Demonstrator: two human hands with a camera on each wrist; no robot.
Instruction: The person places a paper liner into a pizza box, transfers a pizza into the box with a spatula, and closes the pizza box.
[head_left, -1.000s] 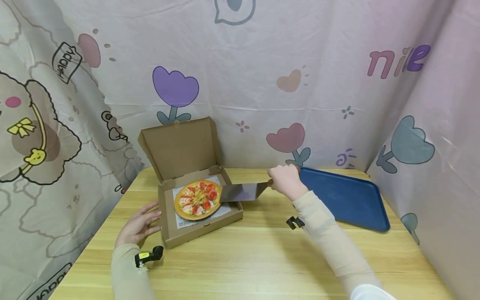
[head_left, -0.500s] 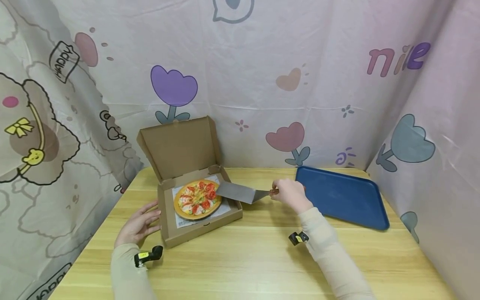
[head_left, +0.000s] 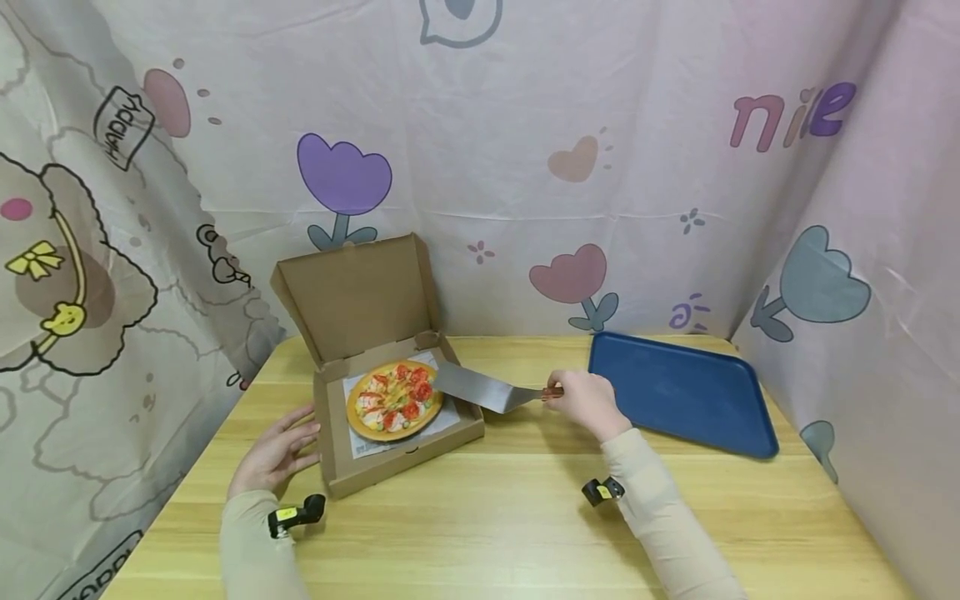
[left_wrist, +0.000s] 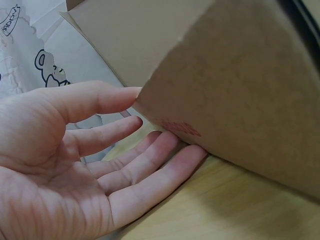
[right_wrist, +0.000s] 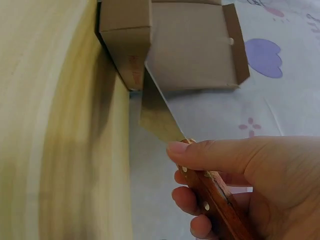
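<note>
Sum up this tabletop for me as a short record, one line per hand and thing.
Left hand: touches the side of the pizza box
Right hand: grips the wooden handle of the spatula
Spatula: metal blade reaches over the box's right side; contact with the pizza unclear
Pizza: inside the box, over printed paper
Pizza box: cardboard, lid open
Tray: blue, right of the box

Left hand (head_left: 270, 457) loosely extended, palm turned inward; right hand (head_left: 591, 402) curled in grip.

Right hand (right_wrist: 265, 180) grips metal spatula (right_wrist: 159, 111) by riveted wooden handle (right_wrist: 218, 205), thumb at front. Spatula points toward open cardboard box (right_wrist: 125, 47); contact unclear. Wood tabletop (right_wrist: 45, 130) at frame left, printed cloth (right_wrist: 292, 105) behind.
</note>
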